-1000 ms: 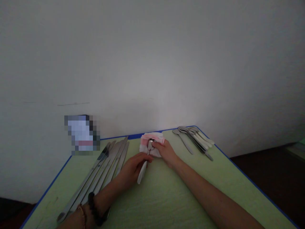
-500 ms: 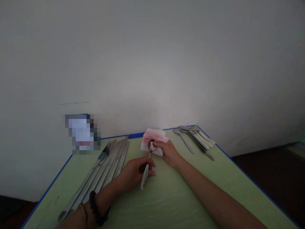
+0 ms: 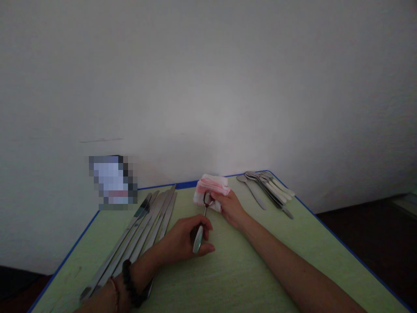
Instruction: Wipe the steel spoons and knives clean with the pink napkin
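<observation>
R grip (image 3: 232, 209) is pinching spoon (image 3: 199, 234) against cloth (image 3: 213, 184); L grip (image 3: 183, 232) is gaping. Spoon's prob. feeling light, stiff, slick; best hold: handle (image 3: 197, 240), 6 o'clock.

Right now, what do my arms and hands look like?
Your left hand and right hand are gloveless, and no sleeves show. On the left forearm sit a chunky, dark, beaded-looking bracelet and, nearer the elbow, a thin reddish-brown band. The right forearm shows nothing worn.
</observation>
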The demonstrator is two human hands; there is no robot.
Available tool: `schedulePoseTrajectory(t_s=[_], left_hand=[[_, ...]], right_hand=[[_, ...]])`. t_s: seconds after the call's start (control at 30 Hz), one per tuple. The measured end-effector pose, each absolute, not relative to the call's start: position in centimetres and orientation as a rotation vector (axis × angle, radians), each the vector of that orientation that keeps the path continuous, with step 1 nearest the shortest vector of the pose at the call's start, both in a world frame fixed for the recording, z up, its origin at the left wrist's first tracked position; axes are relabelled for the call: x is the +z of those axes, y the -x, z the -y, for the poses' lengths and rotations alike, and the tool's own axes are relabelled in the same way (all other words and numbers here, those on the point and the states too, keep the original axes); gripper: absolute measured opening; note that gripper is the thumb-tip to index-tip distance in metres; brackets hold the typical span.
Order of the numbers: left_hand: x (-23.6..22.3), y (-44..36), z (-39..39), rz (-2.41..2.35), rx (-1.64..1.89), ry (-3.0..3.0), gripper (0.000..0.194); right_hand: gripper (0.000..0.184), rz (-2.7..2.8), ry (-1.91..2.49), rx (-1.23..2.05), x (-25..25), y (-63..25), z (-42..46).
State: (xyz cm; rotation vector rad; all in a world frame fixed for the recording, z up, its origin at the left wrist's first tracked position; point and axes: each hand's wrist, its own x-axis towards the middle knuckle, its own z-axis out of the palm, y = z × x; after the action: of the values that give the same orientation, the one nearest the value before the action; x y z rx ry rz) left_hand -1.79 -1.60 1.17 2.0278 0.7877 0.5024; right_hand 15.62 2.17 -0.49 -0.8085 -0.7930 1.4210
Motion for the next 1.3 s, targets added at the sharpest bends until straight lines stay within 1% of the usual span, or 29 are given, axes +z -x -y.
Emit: schedulePoseTrajectory(t_s=[0.07, 0.2, 0.4, 0.53, 0.67, 0.83, 0.93, 1.03, 1.17, 1.3], left_hand=[[1.45, 1.9, 1.78, -0.766, 0.487, -2.119, 0.025], [1.84, 1.91, 1.95, -0.743, 0.452, -2.202, 0.026], [1.93, 1.72, 1.9, -0.755, 0.465, -2.326, 0.028], [1.95, 1.74, 1.88, -0.724, 0.494, -2.357, 0.031], [1.9, 1.76, 1.93, -0.653, 0.486, -2.347, 0.042], [1.38, 1.75, 2.0, -0.645, 0.433, -2.451, 0.07], [1.2, 1.74, 1.97, -0.644, 0.372, -2.51, 0.077], [1.3, 1.71, 1.92, -0.623, 0.338, -2.556, 0.073], [1.33, 1.66, 1.86, -0.593, 0.372, -2.601, 0.061], [0.99, 1.69, 1.71, -0.583, 0.395, -2.575, 0.05]], right_hand=[[0.024, 0.754, 0.842, 1.373, -0.55, -15.53, -2.28], [0.022, 0.731, 0.859, 1.346, -0.47, -15.46, -2.31], [0.028, 0.772, 0.808, 1.403, -0.34, -15.53, -2.22], [0.029, 0.784, 0.82, 1.409, -0.47, -15.59, -2.22], [0.03, 0.862, 0.802, 1.424, -0.61, -15.67, -2.32], [0.028, 0.973, 0.766, 1.431, -0.71, -15.76, -2.43], [0.025, 1.017, 0.786, 1.404, -0.7, -15.78, -2.39], [0.027, 1.05, 0.804, 1.397, -0.6, -15.79, -2.35], [0.03, 1.04, 0.785, 1.456, -0.33, -15.78, -2.27], [0.03, 0.896, 0.778, 1.537, 0.0, -15.77, -2.17]])
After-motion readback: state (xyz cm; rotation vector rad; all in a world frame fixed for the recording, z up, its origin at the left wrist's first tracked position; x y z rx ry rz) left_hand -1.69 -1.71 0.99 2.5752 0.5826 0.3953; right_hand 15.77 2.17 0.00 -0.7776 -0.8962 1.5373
